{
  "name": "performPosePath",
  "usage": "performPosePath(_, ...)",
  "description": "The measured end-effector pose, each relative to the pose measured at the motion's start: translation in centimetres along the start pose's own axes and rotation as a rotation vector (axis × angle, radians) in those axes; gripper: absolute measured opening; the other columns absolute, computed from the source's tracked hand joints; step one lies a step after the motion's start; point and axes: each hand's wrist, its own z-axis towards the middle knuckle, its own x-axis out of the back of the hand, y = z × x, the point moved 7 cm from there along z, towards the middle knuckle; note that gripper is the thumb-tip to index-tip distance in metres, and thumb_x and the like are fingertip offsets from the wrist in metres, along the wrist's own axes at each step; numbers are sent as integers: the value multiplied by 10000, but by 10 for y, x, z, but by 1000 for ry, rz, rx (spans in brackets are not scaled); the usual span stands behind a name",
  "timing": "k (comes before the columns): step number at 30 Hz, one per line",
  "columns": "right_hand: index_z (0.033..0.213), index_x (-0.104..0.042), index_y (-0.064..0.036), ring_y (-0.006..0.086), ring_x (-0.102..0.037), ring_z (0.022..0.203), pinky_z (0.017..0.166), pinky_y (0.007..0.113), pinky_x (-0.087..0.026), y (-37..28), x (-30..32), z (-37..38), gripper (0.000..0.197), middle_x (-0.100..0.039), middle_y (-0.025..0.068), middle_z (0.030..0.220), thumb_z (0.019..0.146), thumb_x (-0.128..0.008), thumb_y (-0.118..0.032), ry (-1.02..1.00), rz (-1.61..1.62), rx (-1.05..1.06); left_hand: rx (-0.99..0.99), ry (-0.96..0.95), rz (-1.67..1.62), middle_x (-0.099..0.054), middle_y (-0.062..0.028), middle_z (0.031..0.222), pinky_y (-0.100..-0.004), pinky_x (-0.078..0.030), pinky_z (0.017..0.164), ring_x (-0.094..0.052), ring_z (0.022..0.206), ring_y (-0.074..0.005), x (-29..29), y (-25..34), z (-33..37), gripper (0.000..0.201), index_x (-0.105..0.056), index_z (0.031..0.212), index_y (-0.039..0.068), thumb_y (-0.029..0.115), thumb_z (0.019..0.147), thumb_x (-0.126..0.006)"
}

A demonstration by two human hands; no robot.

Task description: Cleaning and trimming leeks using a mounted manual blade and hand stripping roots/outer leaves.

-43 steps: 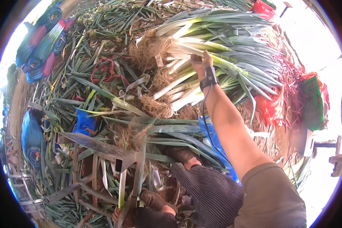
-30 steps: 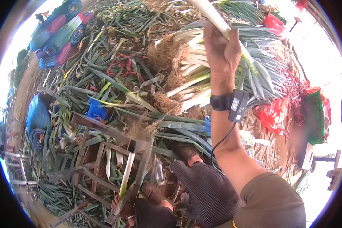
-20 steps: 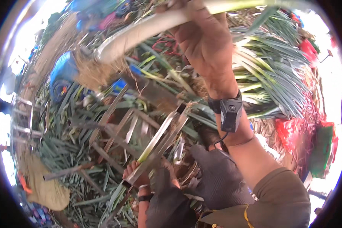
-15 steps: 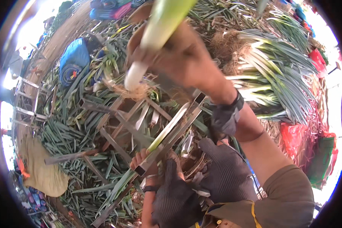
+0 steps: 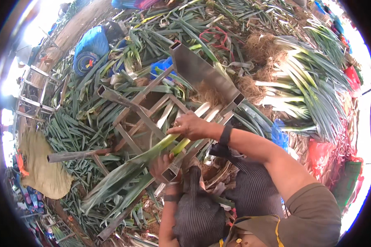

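My right hand (image 5: 190,126) is closed on a leek (image 5: 167,141) that lies slantwise over a metal frame (image 5: 146,119). The white end and roots (image 5: 210,94) point to the far right, the green leaves (image 5: 115,185) to the near left. A second leek (image 5: 181,146) lies right alongside it. My left hand (image 5: 158,166) is wrapped round the leeks, partly hidden behind a square metal tube (image 5: 172,171). A broad metal plate (image 5: 202,68) slants up from the frame's far side, close to the roots.
Rooted leeks (image 5: 292,88) are heaped at the right. Cut green leaves (image 5: 78,144) cover the ground on the left. Around them are a blue bundle (image 5: 90,49), a metal ladder-like rack (image 5: 37,99), a tan sack (image 5: 45,166) and a red plastic bag (image 5: 319,154).
My right hand has come down from high in front, bringing a leek onto the frame beside the one in my left hand. My view has shifted slightly.
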Motion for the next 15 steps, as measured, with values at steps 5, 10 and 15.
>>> performPosePath(5, 1123, -675, -329, 233, -553, 800, 789, 411, -350, -3, 5, -1, 296, -542, 25, 792, 836, -664, -400, 3, 5, -19, 58, 5, -81, -618, -59, 864, -444, -420, 775, -594, 848, -287, 15, -4, 6, 140, -653, 899, 128, 264, 869, -643)
performPosePath(10, 1074, -694, -318, 209, -543, 770, 805, 397, -336, -6, 11, -13, 225, -559, 16, 791, 876, -627, -401, 169, -38, 47, -142, 31, -39, -560, -12, 847, -403, -382, 797, -555, 840, -224, 28, 16, 20, 121, -603, 858, 183, 265, 792, -663)
performPosePath(15, 1030, -705, -305, 223, -546, 727, 780, 412, -356, 0, 4, -21, 246, -542, 43, 759, 867, -604, -460, 190, 17, 60, -119, 97, 10, -611, -24, 921, -409, -434, 756, -601, 865, -259, 16, -9, 55, 175, -619, 915, 167, 337, 909, -577)
